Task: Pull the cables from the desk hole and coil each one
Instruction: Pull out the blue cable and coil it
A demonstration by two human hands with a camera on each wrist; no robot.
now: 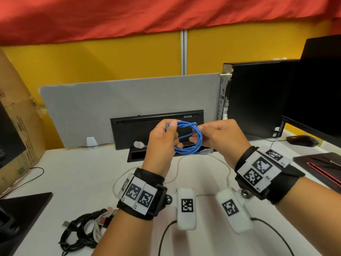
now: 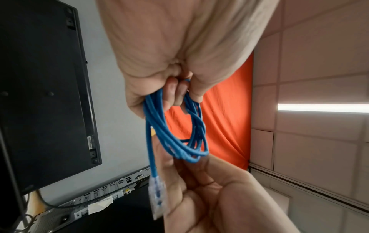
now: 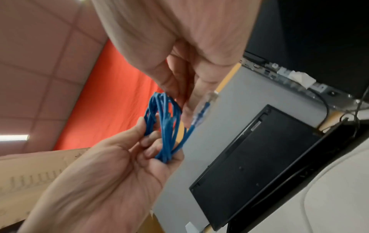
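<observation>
A blue network cable [image 1: 186, 150] is wound into a small coil and held in the air over the black desk hole [image 1: 136, 155]. My left hand [image 1: 173, 135] grips the coil's left side, fingers curled through the loops [image 2: 187, 152]. My right hand [image 1: 198, 134] pinches the coil's right side [image 3: 165, 126]. One clear plug [image 1: 139, 144] sticks out to the left of my left hand. The other clear plug [image 1: 206, 151] hangs under my right hand [image 3: 205, 107].
A black keyboard [image 1: 156, 126] leans upright behind the hole against a grey divider [image 1: 110, 108]. A bundle of coiled black and white cables [image 1: 86, 231] lies front left. A white cable [image 1: 177, 169] runs across the desk. A desktop PC [image 1: 258, 97], monitor [image 1: 317, 85] and mouse [image 1: 302, 140] stand right, and a cardboard box [image 1: 18, 117] stands left.
</observation>
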